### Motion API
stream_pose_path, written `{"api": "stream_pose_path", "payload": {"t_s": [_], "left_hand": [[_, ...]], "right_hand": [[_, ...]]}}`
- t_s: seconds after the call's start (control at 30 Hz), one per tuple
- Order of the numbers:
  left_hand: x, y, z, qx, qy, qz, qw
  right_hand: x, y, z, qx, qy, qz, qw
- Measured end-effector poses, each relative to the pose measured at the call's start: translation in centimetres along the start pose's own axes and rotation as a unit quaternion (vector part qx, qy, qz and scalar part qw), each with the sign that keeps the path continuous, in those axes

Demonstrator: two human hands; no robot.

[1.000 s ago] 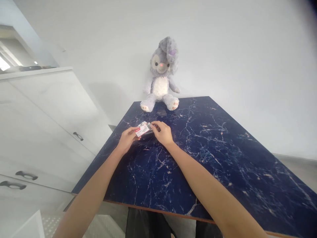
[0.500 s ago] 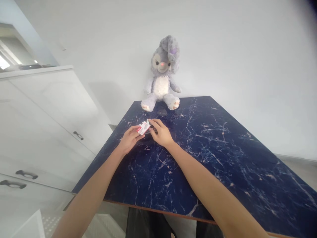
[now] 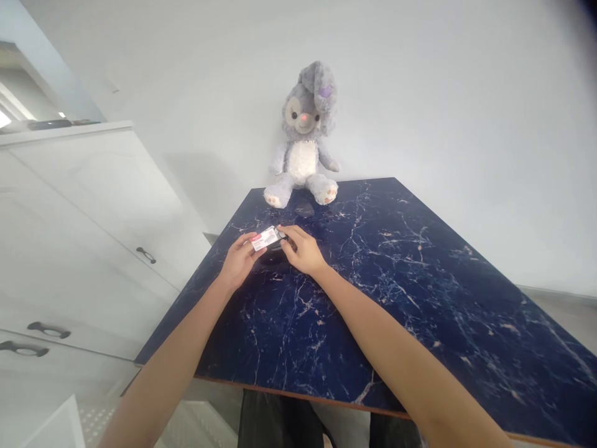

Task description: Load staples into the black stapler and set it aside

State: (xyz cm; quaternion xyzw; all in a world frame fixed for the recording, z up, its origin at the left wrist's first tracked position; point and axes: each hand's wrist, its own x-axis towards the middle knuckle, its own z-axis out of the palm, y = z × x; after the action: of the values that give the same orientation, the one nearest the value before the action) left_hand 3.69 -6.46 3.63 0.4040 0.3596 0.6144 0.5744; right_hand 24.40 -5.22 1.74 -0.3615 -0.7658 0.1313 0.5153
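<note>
A small red-and-white box with printing on it is held above the blue marbled tabletop. My left hand grips its left end between thumb and fingers. At the right end, the bent fingers of my right hand close on the box's end. Something dark shows beside those fingertips, too small to name. Below the box lies a dark patch on the table, and I cannot tell whether it is a shadow or an object.
A grey plush rabbit sits at the table's far edge against the wall. White cabinets with dark handles stand to the left. The marbled table stretches to the right.
The box has turned from a steeper slant to lie closer to level, with its printed face showing wider. My left fingers have shifted slightly; the right hand stays almost in place.
</note>
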Motion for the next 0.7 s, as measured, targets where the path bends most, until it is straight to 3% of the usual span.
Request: {"api": "stream_pose_path", "payload": {"t_s": [0.1, 0.2, 0.4, 0.57, 0.7], "left_hand": [[-0.2, 0.3, 0.1, -0.011, -0.028, -0.014, 0.999], [-0.3, 0.0, 0.2, 0.041, -0.048, -0.007, 0.998], [-0.1, -0.6, 0.0, 0.111, -0.051, 0.008, 0.992], [-0.4, -0.5, 0.1, 0.275, -0.08, -0.006, 0.958], [-0.7, -0.9, 0.3, 0.307, -0.119, -0.024, 0.944]], "right_hand": [[0.3, 0.3, -0.1, 0.04, 0.032, 0.055, 0.997], [0.6, 0.7, -0.1, 0.087, 0.041, 0.114, 0.989], [0.8, 1.4, 0.1, 0.195, 0.035, 0.15, 0.969], [1.1, 1.5, -0.1, 0.252, 0.054, 0.203, 0.945], [1.2, 1.4, -0.2, 0.248, 0.051, 0.199, 0.947]]}}
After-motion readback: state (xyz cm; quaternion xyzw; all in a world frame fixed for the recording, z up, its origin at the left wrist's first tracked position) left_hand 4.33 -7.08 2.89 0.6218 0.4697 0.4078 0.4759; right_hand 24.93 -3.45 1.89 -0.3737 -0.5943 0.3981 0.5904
